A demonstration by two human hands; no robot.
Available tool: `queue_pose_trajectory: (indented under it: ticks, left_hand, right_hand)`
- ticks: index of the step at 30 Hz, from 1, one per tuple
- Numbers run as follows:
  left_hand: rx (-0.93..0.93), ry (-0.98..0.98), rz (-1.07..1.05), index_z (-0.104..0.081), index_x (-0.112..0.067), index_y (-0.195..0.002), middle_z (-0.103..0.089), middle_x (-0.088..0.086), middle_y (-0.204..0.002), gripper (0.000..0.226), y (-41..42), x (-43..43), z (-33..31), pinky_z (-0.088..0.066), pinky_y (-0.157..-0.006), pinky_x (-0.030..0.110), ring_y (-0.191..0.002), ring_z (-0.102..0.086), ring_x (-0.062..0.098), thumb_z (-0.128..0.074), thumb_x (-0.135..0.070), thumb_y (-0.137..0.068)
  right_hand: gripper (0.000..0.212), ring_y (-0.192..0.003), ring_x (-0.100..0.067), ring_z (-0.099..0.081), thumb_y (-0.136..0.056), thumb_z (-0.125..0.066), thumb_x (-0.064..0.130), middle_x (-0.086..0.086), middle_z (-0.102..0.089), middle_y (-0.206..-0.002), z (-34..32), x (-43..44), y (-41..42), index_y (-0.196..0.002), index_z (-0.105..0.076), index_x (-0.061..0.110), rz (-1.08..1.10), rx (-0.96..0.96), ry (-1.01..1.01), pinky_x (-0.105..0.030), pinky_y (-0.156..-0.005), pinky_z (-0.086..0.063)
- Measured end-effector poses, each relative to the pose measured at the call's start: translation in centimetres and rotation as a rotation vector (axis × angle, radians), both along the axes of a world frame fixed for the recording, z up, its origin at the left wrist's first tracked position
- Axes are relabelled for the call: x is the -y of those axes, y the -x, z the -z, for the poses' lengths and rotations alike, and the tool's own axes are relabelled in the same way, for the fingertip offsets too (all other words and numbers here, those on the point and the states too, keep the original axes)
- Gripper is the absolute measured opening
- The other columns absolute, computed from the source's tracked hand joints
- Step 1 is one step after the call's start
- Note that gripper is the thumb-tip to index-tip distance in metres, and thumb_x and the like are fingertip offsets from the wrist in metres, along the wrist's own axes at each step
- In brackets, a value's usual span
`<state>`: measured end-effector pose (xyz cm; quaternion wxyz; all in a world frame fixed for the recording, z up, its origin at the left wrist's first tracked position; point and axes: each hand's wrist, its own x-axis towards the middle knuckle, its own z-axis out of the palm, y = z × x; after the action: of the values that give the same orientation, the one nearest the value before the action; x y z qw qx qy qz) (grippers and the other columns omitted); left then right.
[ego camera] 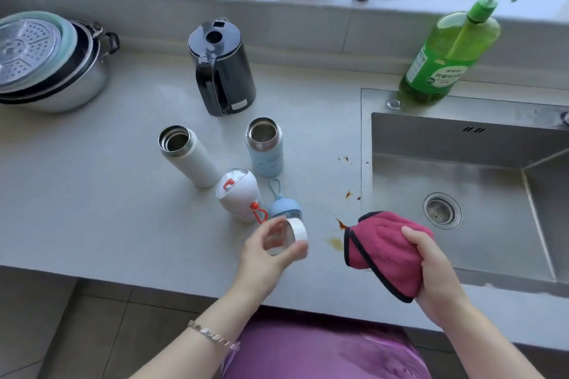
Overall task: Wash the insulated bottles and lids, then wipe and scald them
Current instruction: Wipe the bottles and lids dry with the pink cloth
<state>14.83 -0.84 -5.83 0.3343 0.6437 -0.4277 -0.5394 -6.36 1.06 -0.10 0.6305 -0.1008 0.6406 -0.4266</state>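
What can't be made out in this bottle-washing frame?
Head view:
Blurred: the white ring piece in the left hand, exact kind unclear.
Hidden: lower part of the blue lid, behind that piece; palm of the right hand, under the pink cloth it grips.
Too dark: insides of the white bottle and blue bottle.
Too small: print on the detergent bottle.
Cut off: right side of the sink, by the frame edge.

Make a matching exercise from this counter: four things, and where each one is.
Things:
1. pink cloth
2. white ring lid
3. green soap bottle
4. black kettle

Places:
a. held in the left hand
b. at the back rim of the sink
c. held in the right hand
d. on the counter behind the white bottle

Pairs: 1-c, 2-a, 3-b, 4-d
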Motion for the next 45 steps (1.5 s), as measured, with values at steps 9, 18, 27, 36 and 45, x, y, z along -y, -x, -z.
queue_pose_trajectory:
  ticks: [9, 18, 27, 36, 45]
  left_hand:
    - [-0.229, 0.298, 0.256, -0.068, -0.027, -0.101, -0.073, -0.003, -0.097, 0.053, 4.1, 1.4, -8.0, -0.05, -0.089, 0.026, -0.099, -0.067, 0.012, -0.08, -0.026, -0.05]
    - [-0.109, 0.484, 0.443, -0.064, -0.046, -0.106, -0.069, -0.019, -0.103, 0.061, 4.3, 3.4, -8.1, -0.049, -0.085, 0.019, -0.098, -0.066, 0.006, -0.083, -0.027, -0.05]
    - [0.043, 0.631, 0.526, -0.06, -0.035, -0.11, -0.063, -0.024, -0.112, 0.058, 4.6, 4.9, -7.8, -0.042, -0.09, 0.012, -0.103, -0.06, -0.002, -0.075, -0.024, -0.055]
    - [-0.283, 0.377, 0.282, -0.069, -0.033, -0.098, -0.071, -0.012, -0.099, 0.055, 4.2, 4.1, -7.6, -0.053, -0.081, 0.024, -0.096, -0.066, 0.01, -0.082, -0.019, -0.046]
    - [-0.614, 0.166, 0.001, -0.06, -0.012, -0.099, -0.074, -0.002, -0.079, 0.06, 4.7, 5.1, -8.5, -0.052, -0.064, 0.015, -0.074, -0.069, 0.007, -0.078, -0.007, -0.041]
  right_hand:
    - [0.049, -0.087, -0.008, -0.064, -0.065, -0.062, 0.05, 0.0, -0.066, -0.099, -3.0, 0.8, -5.1, -0.109, -0.056, 0.03, -0.153, -0.042, 0.435, -0.02, -0.075, -0.052]
    - [0.04, -0.075, -0.021, -0.063, -0.077, -0.06, 0.055, -0.009, -0.063, -0.083, -3.5, 2.6, -4.7, -0.089, -0.06, 0.017, -0.009, -0.028, 0.345, -0.023, -0.055, -0.051]
    - [0.017, -0.068, -0.013, -0.06, -0.087, -0.061, 0.033, 0.005, -0.06, -0.069, -3.6, 4.7, -4.5, -0.086, -0.057, 0.016, 0.019, -0.09, 0.266, -0.039, -0.077, -0.053]
    - [0.036, -0.076, -0.024, -0.065, -0.065, -0.065, 0.044, -0.009, -0.067, -0.079, -2.7, 4.0, -5.3, -0.085, -0.065, 0.013, 0.188, 0.003, 0.248, -0.043, -0.076, -0.053]
    - [0.023, -0.094, 0.0, -0.065, -0.077, -0.069, 0.033, 0.006, -0.071, -0.1, -3.8, 1.8, -6.9, -0.099, -0.064, 0.03, 0.169, -0.165, 0.51, -0.011, -0.079, -0.048]
